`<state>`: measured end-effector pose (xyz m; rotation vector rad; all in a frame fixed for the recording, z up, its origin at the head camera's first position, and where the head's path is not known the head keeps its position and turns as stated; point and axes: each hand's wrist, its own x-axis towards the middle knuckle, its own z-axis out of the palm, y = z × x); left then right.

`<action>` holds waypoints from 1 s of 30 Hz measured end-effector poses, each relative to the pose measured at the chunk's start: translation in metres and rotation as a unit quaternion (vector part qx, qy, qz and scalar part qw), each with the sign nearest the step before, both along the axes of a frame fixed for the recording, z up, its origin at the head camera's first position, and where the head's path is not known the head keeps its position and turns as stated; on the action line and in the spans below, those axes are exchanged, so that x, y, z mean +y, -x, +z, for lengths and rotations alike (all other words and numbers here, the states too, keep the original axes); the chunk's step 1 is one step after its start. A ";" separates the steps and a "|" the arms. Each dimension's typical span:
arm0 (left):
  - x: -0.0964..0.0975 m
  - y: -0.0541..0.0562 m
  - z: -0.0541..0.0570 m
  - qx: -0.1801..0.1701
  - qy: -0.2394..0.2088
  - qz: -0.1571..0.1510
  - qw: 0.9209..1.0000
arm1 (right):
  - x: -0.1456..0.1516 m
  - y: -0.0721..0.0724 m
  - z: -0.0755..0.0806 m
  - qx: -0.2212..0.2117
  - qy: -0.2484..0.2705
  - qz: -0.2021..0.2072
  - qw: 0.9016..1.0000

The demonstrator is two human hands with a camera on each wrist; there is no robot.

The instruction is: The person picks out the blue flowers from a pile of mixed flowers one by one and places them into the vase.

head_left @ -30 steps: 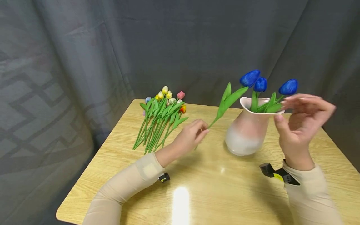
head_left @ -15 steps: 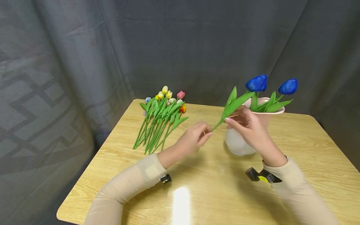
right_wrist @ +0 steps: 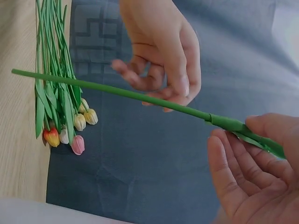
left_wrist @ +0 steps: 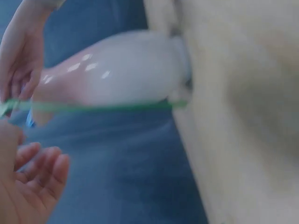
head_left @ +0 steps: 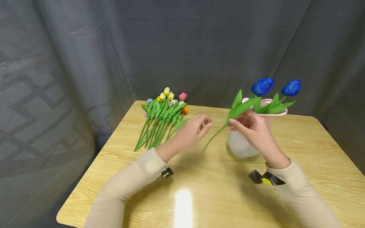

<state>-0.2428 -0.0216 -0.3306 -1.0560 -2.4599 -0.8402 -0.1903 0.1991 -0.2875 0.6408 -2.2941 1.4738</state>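
Note:
My right hand pinches the green stem of a blue tulip between thumb and fingers, just below its leaves. The stem slants down to the left, its lower end free in the air. My left hand is apart from the stem, fingers loosely bent and holding nothing; in the right wrist view the left hand hovers beside the stem. Behind the right hand stands a pink-and-white vase, partly hidden. Another blue tulip stands in it.
A bunch of tulips with yellow, pink, white and orange heads lies on the left of the wooden table. A dark grey curtain hangs behind the table.
My right hand has come left from beside the vase's rim and taken the tulip's stem. The left hand has let go of the stem and drawn slightly away.

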 end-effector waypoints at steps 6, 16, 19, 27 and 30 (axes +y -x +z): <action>-0.010 0.034 0.012 -0.063 0.059 0.037 0.996 | 0.001 0.000 0.001 0.001 -0.014 -0.005 1.000; -0.026 0.061 -0.027 -0.201 0.243 0.058 0.947 | 0.002 -0.002 0.002 0.006 -0.021 -0.013 1.000; -0.028 0.061 -0.031 -0.202 0.244 0.058 0.947 | 0.004 -0.004 0.005 0.010 0.001 -0.014 1.000; -0.027 0.059 -0.028 -0.179 0.239 0.059 0.952 | 0.016 -0.016 0.028 0.093 0.218 0.030 0.971; -0.025 0.058 -0.027 -0.171 0.234 0.058 0.955 | 0.016 -0.025 0.049 0.187 0.348 0.031 0.918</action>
